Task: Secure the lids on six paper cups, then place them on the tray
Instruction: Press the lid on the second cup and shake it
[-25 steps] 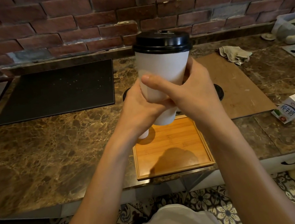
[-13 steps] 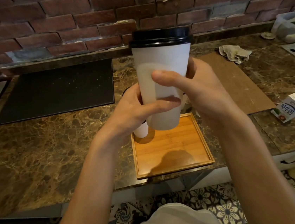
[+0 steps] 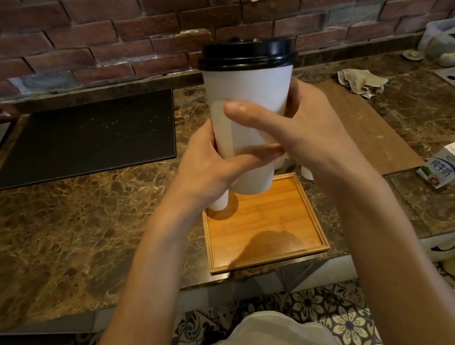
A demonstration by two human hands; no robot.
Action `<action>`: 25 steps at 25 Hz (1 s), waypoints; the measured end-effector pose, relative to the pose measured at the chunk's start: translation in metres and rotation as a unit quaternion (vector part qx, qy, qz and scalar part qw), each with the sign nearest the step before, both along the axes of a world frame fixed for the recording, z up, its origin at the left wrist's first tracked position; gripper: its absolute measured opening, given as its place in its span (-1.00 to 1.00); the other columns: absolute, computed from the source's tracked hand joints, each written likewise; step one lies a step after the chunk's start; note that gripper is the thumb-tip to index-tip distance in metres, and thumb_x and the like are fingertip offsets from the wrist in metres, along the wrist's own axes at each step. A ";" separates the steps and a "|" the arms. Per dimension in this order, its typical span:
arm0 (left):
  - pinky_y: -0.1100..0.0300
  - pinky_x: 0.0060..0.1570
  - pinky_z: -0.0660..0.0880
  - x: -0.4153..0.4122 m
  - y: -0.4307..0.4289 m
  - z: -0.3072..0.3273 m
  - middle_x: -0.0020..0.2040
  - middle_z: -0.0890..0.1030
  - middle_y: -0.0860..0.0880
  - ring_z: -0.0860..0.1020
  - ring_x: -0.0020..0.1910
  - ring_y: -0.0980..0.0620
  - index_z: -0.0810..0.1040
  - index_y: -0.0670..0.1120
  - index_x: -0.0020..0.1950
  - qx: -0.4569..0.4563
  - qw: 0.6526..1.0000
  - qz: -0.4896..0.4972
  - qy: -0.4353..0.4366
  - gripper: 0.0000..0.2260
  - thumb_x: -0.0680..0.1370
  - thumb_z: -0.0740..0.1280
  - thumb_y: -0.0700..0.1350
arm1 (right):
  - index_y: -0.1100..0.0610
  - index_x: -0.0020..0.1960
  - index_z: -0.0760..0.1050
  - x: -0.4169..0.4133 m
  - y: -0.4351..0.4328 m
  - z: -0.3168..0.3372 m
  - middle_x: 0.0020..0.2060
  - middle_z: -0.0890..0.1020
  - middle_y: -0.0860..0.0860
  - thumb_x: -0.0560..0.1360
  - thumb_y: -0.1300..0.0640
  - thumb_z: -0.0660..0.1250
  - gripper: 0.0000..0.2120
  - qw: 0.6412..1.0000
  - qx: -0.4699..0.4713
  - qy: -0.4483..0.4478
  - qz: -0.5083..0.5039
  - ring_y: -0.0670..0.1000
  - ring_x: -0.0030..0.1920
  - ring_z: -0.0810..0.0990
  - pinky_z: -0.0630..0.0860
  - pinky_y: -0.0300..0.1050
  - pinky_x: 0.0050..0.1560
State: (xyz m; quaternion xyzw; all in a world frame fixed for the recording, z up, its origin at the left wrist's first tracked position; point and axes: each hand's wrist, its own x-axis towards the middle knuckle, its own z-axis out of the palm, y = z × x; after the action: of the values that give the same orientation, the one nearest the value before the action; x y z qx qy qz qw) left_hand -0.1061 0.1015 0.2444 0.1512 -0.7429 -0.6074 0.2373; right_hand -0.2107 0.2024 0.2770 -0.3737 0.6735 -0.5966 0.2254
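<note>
While both hands' fingers [image 3: 250,158] wrap the lidded cup [image 3: 249,104], a carton [image 3: 449,165] reads "纯牛奶".

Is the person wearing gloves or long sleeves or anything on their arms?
No. The left hand and right hand are bare: no gloves, no rings to see, no watch or bracelet. Both forearms are bare too, with no sleeves in view. Lower down, pale clothing shows on the body.

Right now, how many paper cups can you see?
3 at least. One lidded cup held in both hands above the tray; one bottom at the tray's far-left corner; one bottom behind the right hand. Others may be hidden.
</note>
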 end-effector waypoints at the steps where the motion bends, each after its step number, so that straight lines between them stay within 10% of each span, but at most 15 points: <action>1: 0.35 -0.11 0.53 0.000 0.000 0.000 0.02 0.63 0.03 0.62 0.00 0.13 0.45 -0.09 0.24 -0.006 1.000 0.010 -0.002 -0.40 0.26 0.55 -0.03 | 0.05 0.30 0.45 0.001 0.000 0.000 0.06 0.62 -0.08 0.31 -0.15 0.50 -0.38 1.000 0.004 0.011 -0.007 -0.13 0.04 0.63 0.63 -0.21 -0.09; 14: 0.52 -0.26 0.46 -0.003 -0.001 -0.005 -0.01 0.57 0.14 0.56 -0.09 0.37 0.43 0.00 0.19 -0.050 0.997 0.059 -0.020 -0.48 0.30 0.56 -0.10 | 0.04 0.30 0.43 0.009 -0.002 -0.003 0.08 0.60 -0.10 0.31 -0.14 0.56 -0.35 0.997 -0.002 0.035 -0.063 -0.14 0.06 0.61 0.65 -0.08 -0.02; 25: 0.29 -0.05 0.54 0.009 -0.002 0.004 0.04 0.65 0.08 0.61 0.07 0.09 0.49 0.00 0.21 0.037 0.996 -0.070 -0.027 -0.47 0.27 0.49 0.02 | 0.11 0.23 0.50 -0.007 0.006 -0.006 0.04 0.65 0.02 0.30 -0.04 0.50 -0.45 0.995 -0.042 -0.050 0.081 -0.02 0.06 0.66 0.56 -0.22 -0.07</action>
State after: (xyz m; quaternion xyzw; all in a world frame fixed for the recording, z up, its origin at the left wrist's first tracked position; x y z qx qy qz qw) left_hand -0.0970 0.0992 0.2482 0.1233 -0.7349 -0.6453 0.1684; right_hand -0.2175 0.2087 0.2712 -0.4061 0.6037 -0.6216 0.2903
